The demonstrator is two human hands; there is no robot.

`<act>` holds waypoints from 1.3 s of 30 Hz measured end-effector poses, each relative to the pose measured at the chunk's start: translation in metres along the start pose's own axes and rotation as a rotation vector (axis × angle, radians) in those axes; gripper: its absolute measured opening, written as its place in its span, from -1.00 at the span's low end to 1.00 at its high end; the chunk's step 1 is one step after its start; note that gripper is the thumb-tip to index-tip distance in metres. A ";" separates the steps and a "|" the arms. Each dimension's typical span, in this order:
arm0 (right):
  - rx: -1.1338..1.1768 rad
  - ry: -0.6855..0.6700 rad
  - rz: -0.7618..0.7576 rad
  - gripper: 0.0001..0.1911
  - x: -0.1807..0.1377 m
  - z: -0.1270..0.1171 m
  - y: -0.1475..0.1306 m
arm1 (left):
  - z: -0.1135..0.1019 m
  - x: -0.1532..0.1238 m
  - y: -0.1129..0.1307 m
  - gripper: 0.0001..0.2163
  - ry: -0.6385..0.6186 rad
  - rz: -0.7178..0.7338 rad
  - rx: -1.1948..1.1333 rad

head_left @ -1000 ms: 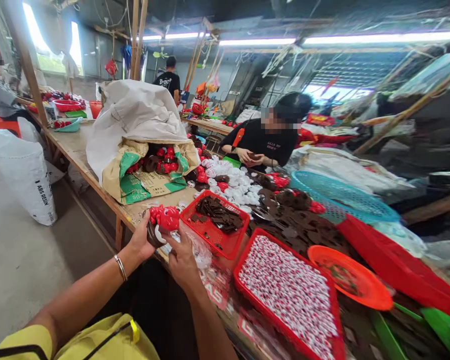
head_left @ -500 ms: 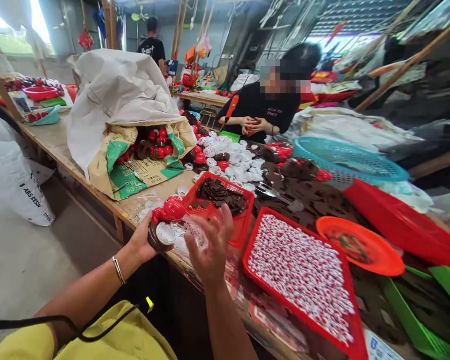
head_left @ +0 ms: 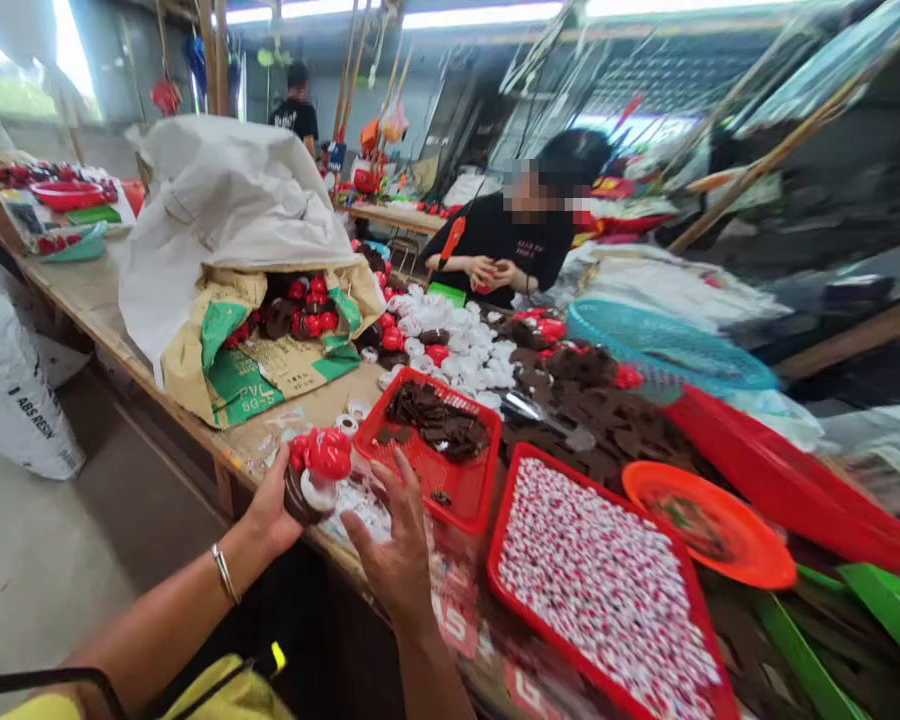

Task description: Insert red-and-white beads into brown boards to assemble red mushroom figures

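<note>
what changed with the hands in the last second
The right hand drew away from the red and brown toy and opened, fingers spread, just right of it, by the red basket of brown parts. The left hand kept its grip on the toy; the basket stayed put.

Sack [head_left: 217, 210] w/ red toys [head_left: 311, 298], teal basket [head_left: 645, 335], orange dish [head_left: 754, 565], co-worker [head_left: 510, 245] in black opp.

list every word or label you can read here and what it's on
"ABS RESIN" on the white sack, left
"PVC SG-5" on the green and tan bag
red letters on the clear wrap at the table edge: fragments only, unreadable
print on the seated person's black shirt: too blurred
print on the standing person's shirt: too small
red and brown toy in the left hand: no text seen
</note>
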State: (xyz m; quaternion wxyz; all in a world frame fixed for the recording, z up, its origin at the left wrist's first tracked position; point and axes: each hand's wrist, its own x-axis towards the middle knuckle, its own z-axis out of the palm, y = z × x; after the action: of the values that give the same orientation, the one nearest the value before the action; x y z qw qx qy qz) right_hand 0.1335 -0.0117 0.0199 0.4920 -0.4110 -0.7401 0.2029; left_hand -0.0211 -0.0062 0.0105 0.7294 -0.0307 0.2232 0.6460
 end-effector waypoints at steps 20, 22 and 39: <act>0.129 0.100 0.152 -0.37 -0.031 -0.001 -0.005 | 0.002 -0.022 -0.030 -0.63 -0.016 -0.176 0.099; 0.108 0.073 0.133 -0.37 -0.035 -0.004 -0.005 | -0.003 -0.023 -0.033 -0.66 -0.008 -0.213 0.117; 0.249 -0.013 0.253 -0.45 -0.015 -0.073 0.031 | 0.018 -0.019 -0.027 -0.55 -0.096 -0.120 0.458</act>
State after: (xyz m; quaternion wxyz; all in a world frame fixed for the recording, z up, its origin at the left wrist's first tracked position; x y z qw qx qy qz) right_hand 0.2138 -0.0129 0.0213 0.5050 -0.4355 -0.6546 0.3561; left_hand 0.0082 -0.0225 0.0275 0.7641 0.1530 0.3267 0.5348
